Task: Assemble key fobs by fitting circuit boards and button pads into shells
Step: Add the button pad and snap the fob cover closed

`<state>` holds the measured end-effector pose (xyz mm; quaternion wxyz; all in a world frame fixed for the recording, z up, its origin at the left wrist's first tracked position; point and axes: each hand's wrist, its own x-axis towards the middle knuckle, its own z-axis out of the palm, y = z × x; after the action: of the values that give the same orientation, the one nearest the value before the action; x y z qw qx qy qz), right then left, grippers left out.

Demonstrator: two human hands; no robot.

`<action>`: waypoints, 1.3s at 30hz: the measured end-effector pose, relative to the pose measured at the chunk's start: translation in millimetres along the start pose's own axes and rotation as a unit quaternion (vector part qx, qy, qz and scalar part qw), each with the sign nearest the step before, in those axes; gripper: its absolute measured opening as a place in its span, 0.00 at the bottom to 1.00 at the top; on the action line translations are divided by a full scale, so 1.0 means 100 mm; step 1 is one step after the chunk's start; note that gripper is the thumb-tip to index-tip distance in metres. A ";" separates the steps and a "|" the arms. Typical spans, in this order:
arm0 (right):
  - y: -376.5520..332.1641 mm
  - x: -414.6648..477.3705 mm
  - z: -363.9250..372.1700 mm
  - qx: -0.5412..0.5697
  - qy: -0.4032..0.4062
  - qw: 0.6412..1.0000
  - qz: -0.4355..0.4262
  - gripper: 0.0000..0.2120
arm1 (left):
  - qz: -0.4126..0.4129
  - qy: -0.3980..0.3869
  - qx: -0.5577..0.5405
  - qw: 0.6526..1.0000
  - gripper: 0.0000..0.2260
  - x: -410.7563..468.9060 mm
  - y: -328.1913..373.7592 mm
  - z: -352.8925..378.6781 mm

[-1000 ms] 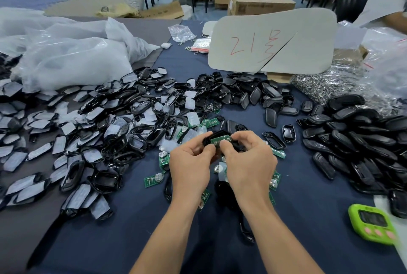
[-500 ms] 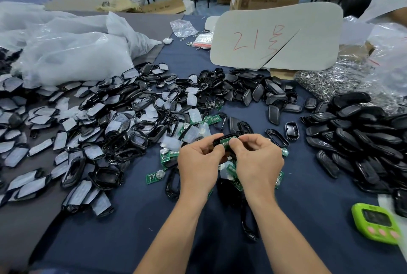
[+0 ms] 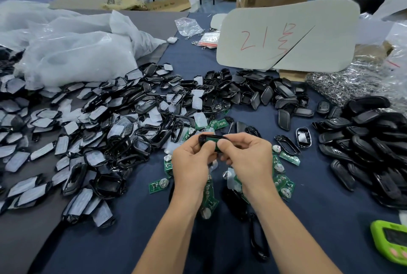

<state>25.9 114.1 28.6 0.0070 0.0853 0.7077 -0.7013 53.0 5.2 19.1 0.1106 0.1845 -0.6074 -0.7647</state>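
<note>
My left hand [image 3: 191, 162] and my right hand [image 3: 246, 159] meet above the middle of the table and together grip one black key fob shell [image 3: 209, 138]. A green circuit board [image 3: 211, 141] sits inside that shell, with both thumbs pressing on it. Loose green circuit boards [image 3: 158, 184] with round silver cells lie on the dark blue cloth [image 3: 114, 249] under and around my hands. Empty black shell frames [image 3: 286, 144] lie just right of my hands.
A wide heap of black frames and white-filmed pads [image 3: 92, 123] fills the left. Closed black fobs [image 3: 374, 141] pile up at the right. A grey card with red writing [image 3: 286, 37] stands behind, metal rings [image 3: 339, 84] beside it. A green timer [image 3: 391, 244] sits front right.
Both hands have stayed together on the shell and shifted only slightly. The thumbs have kept working on the green board in the shell.
</note>
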 end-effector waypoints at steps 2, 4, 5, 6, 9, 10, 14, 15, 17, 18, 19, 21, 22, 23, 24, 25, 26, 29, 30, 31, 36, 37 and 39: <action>-0.02 0.08 0.06 -0.073 -0.012 0.996 -0.046 0.07 | 0.005 0.033 0.000 0.999 0.15 0.07 0.03 -0.09; -0.07 0.24 0.11 -0.135 0.029 0.986 -0.093 0.09 | -0.001 0.073 -0.015 0.997 0.12 0.15 0.06 -0.21; -0.11 0.32 0.14 -0.160 0.043 0.980 -0.110 0.10 | -0.007 0.091 -0.021 0.996 0.10 0.19 0.08 -0.28; -0.15 0.41 0.19 -0.186 0.043 0.974 -0.124 0.11 | -0.014 0.106 -0.025 0.994 0.10 0.23 0.10 -0.35; -0.22 0.63 0.44 -0.278 -0.041 0.949 -0.143 0.11 | -0.026 0.133 -0.032 0.990 0.11 0.32 0.13 -0.57; -0.24 0.67 0.55 -0.308 -0.079 0.937 -0.143 0.11 | -0.026 0.132 -0.027 0.991 0.11 0.34 0.14 -0.64; -0.30 0.72 1.02 -0.366 -0.181 0.899 -0.158 0.11 | -0.025 0.047 0.020 0.998 0.18 0.35 0.12 -0.83; -0.31 0.71 1.11 -0.363 -0.191 0.898 -0.161 0.11 | -0.025 0.021 0.041 0.999 0.20 0.34 0.10 -0.88; -0.32 0.71 1.27 -0.366 -0.212 0.891 -0.167 0.10 | -0.028 -0.015 0.092 0.995 0.22 0.32 0.07 -1.00; -0.32 0.71 1.35 -0.376 -0.225 0.883 -0.171 0.10 | -0.029 -0.023 0.108 0.994 0.21 0.31 0.06 -1.05; -0.31 0.70 1.43 -0.390 -0.236 0.873 -0.175 0.10 | -0.025 -0.021 0.112 0.993 0.19 0.30 0.05 -1.10; -0.28 0.68 1.58 -0.419 -0.246 0.855 -0.181 0.10 | -0.012 0.018 0.109 0.994 0.15 0.27 0.04 -1.18; -0.26 0.67 1.65 -0.428 -0.247 0.851 -0.180 0.11 | -0.014 0.044 0.106 0.993 0.13 0.25 0.03 -1.22; -0.24 0.65 1.71 -0.434 -0.246 0.848 -0.177 0.13 | -0.023 0.065 0.100 0.993 0.11 0.24 0.02 -1.25; -0.22 0.64 1.78 -0.437 -0.246 0.847 -0.177 0.14 | -0.032 0.080 0.092 0.992 0.11 0.23 0.01 -1.28; -0.22 0.63 1.83 -0.438 -0.248 0.845 -0.180 0.15 | -0.039 0.090 0.087 0.991 0.11 0.22 0.00 -1.30; -0.22 0.62 1.88 -0.439 -0.251 0.842 -0.186 0.15 | -0.043 0.096 0.087 0.991 0.12 0.22 -0.02 -1.33; -0.27 0.59 2.03 -0.450 -0.269 0.827 -0.204 0.15 | -0.030 0.106 0.097 0.989 0.14 0.20 -0.05 -1.35; -0.29 0.57 2.08 -0.449 -0.274 0.824 -0.209 0.15 | -0.020 0.109 0.102 0.989 0.14 0.19 -0.06 -1.34; -0.31 0.57 2.13 -0.448 -0.279 0.822 -0.213 0.15 | -0.009 0.115 0.112 0.987 0.15 0.19 -0.06 -1.32; -0.36 0.54 2.36 -0.468 -0.305 0.799 -0.220 0.15 | 0.005 0.146 0.190 0.971 0.11 0.17 -0.10 -1.26; -0.36 0.54 2.40 -0.473 -0.306 0.797 -0.219 0.15 | 0.001 0.151 0.201 0.968 0.11 0.17 -0.10 -1.25; -0.35 0.53 2.45 -0.468 -0.312 0.798 -0.215 0.13 | -0.005 0.155 0.198 0.968 0.11 0.18 -0.08 -1.24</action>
<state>-57.5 -123.7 52.6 0.1157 -0.3065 0.9092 -0.2568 88.9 -110.2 -15.8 0.1611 0.3223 -0.7212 -0.5916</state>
